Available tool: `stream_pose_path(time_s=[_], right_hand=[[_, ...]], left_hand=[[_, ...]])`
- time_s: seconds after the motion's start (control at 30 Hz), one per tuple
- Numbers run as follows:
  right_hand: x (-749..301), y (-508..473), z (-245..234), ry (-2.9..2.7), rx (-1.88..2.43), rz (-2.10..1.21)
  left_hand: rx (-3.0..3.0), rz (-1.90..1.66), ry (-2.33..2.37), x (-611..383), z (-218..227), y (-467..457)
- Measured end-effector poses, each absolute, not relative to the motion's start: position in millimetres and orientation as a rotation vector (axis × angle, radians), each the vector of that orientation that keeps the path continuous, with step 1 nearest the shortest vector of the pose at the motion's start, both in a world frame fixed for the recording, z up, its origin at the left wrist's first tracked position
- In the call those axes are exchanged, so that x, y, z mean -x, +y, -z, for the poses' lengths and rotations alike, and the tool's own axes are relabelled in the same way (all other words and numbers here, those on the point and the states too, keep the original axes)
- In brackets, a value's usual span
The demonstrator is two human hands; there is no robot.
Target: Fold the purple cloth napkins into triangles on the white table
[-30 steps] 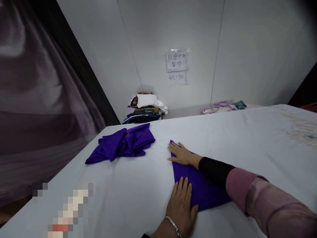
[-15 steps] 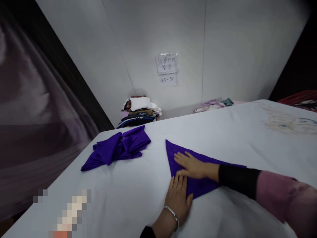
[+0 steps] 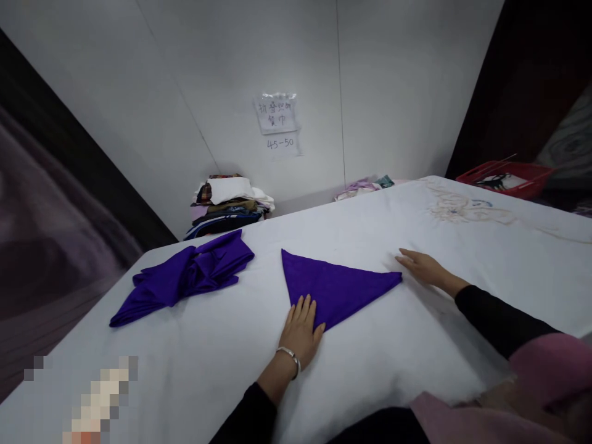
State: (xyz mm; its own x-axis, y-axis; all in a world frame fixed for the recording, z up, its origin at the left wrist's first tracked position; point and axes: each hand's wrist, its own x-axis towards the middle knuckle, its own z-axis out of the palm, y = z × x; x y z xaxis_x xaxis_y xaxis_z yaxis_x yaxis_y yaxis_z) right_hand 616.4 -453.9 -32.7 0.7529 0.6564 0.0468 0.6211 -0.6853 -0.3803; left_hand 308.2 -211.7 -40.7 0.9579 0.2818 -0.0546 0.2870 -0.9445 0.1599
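A purple cloth napkin (image 3: 335,283), folded into a triangle, lies flat on the white-covered table (image 3: 222,370). My left hand (image 3: 300,336), with a silver bracelet at the wrist, rests flat on its near left corner, fingers stretched out. Just beyond the napkin's right tip is my right hand (image 3: 423,268), fingers extended and holding nothing; it appears apart from the cloth. Left of the triangle sits a loose heap of purple cloth (image 3: 185,277), crumpled and partly folded.
A stack of folded clothes (image 3: 231,203) stands behind the table's far edge. More fabric (image 3: 358,188) lies farther right by the wall. A red basket (image 3: 509,179) with items in it is at the far right. A handwritten sign (image 3: 277,123) hangs on the wall.
My right hand has moved off the middle of the napkin to the right, past its tip. My left hand stays on the near corner. The camera view has turned right.
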Motion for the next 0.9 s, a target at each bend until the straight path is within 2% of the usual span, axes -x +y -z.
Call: stream_pose_path(time_s=[0.13, 0.23, 0.33, 0.5, 0.7, 0.9], right_hand=[[-596.7, -452.2, 22.2, -1.056, 2.547, -0.251], [-583.6, -440.8, 17.7, -1.202, 2.607, -0.284], [-580.7, -434.0, 18.5, -1.221, 2.673, -0.314], [-580.7, -432.8, 20.2, -1.161, 2.651, -0.401], [-580.7, -433.1, 15.7, -1.209, 2.504, -0.534], [-619.1, -398.5, 15.3, -0.988, 2.35, -0.596]], left_hand=[[-2.76, 0.022, 0.522, -317.7, 25.9, -192.5], [-2.584, -0.178, 0.803, -332.5, 13.9, -163.8], [-2.46, -0.223, 1.027, -351.4, 9.9, -130.3], [-2.272, -0.189, 1.201, -386.7, 22.0, -89.9], [-2.148, -0.145, 1.191, -410.7, 38.8, -72.8], [-2.11, -0.367, 1.314, -392.0, 42.4, -69.5]])
